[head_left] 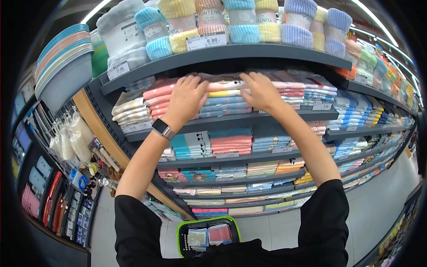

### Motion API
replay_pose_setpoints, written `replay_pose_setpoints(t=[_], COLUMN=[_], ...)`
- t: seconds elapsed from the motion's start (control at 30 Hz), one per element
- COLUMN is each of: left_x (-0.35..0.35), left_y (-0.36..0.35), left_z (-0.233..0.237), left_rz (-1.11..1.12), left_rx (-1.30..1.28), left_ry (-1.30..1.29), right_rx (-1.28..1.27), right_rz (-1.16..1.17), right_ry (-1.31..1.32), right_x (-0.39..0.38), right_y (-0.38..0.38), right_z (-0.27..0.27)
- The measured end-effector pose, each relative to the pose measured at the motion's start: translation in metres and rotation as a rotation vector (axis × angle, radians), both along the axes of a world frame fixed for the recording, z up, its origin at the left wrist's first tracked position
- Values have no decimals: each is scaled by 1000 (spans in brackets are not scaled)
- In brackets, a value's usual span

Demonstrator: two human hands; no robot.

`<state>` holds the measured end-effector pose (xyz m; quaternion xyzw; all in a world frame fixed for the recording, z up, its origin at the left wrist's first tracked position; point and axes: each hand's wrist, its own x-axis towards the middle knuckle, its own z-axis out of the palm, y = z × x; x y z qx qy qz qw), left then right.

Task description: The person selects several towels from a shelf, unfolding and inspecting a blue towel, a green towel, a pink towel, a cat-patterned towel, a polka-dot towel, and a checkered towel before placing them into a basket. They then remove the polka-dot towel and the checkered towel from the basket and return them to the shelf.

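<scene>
Both of my hands reach up to a stack of folded towels (224, 97) on the second shelf from the top. My left hand (187, 99), with a smartwatch on its wrist, lies flat on the left end of the stack, fingers spread over its top. My right hand (260, 91) presses on the top of the same stack a little to the right. The top towel (224, 84) is pale pink with a cartoon print. Neither hand clearly grips anything; both rest on the pile.
Rolled towels (209, 22) with price tags fill the top shelf (222, 53). Lower shelves hold more folded towels. Stacked plastic basins (62, 62) sit at the upper left. A green-rimmed shopping basket (208, 236) with packaged items stands on the floor below me.
</scene>
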<state>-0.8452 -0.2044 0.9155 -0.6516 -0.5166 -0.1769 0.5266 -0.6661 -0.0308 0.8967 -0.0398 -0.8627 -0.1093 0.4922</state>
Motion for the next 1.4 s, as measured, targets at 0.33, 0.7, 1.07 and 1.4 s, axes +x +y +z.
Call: replay_pose_setpoints(t=[0.33, 0.7, 1.07, 1.4], left_x=[-13, -18, 18, 61], left_y=[9, 8, 36, -20], left_z=[-6, -5, 1, -10], left_rz=[114, 118, -46, -69], left_rx=[-99, -107, -96, 22], left_ry=[-50, -52, -204, -353], right_rx=[0, 79, 106, -89], right_rz=[-24, -98, -73, 168], right_ry=[-32, 7, 83, 184], right_x=[-3, 2, 1, 69], right_y=[12, 10, 11, -27], right_z=[-9, -12, -16, -17])
